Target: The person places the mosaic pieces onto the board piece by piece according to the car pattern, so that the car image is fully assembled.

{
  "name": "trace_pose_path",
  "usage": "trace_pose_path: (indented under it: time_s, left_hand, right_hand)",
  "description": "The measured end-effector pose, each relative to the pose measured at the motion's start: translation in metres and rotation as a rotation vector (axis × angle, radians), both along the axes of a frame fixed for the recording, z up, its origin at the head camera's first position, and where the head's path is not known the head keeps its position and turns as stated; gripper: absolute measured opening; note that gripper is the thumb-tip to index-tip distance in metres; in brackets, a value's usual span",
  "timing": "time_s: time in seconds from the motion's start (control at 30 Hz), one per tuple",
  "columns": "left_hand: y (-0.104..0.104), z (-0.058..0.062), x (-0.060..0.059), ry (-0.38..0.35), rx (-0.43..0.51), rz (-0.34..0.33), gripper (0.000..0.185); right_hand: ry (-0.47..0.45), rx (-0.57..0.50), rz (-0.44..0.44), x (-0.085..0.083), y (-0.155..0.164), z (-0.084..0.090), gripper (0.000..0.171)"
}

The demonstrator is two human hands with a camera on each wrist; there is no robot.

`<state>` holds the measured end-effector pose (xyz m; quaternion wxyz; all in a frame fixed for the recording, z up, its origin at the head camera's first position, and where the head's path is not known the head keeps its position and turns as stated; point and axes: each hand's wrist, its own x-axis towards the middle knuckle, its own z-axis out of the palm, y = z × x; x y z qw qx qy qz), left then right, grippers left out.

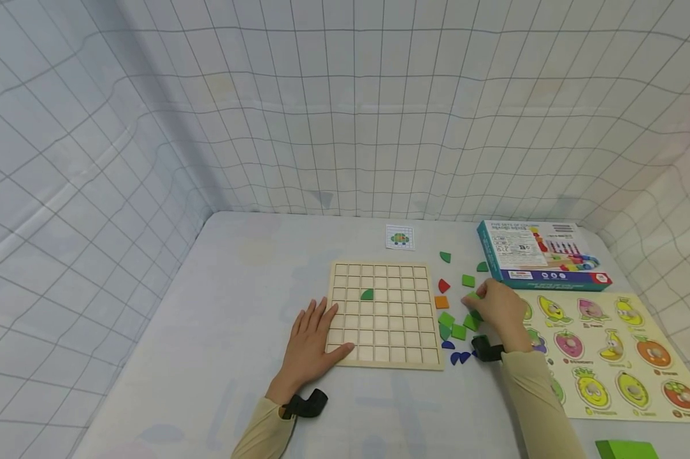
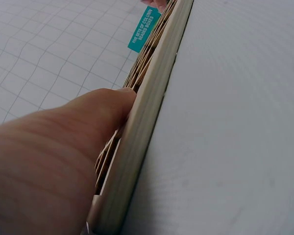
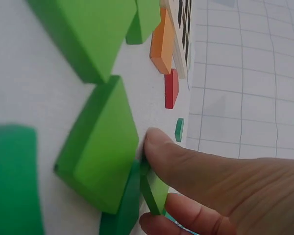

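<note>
The left hand (image 1: 310,341) lies flat with straight fingers, palm on the desk (image 1: 230,306) and fingertips resting on the near left edge of the wooden grid board (image 1: 381,315), grasping nothing. The board's square cells hold a single piece, a green quarter-round tile (image 1: 367,294), set a few cells beyond the left hand's fingertips and to their right. To the right of the board, the right hand (image 1: 496,309) reaches into a loose scatter of green tiles (image 1: 453,325) on the desk and pinches a small green tile (image 3: 154,193) between thumb and finger, its edge lifted off the desk. Left of this hand lie an orange square tile (image 1: 441,302) and a red tile (image 1: 443,285); nearer the person are blue tiles (image 1: 456,357). Beyond the right hand sits a closed teal box (image 1: 542,262), and to its right a fruit puzzle board (image 1: 608,350) with fruit pieces in its recesses.
</note>
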<state>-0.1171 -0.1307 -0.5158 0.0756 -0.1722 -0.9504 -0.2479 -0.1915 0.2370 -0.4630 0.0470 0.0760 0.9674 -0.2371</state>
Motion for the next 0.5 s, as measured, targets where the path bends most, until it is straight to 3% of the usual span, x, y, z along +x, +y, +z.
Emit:
trace_pose_path:
  time_s: [0.5]
  left_hand:
    - [0.0,0.0,0.0,0.002,0.005,-0.005,0.081]
  right_hand:
    - [0.099,0.012,0.028,0.004,-0.011,-0.004,0.025]
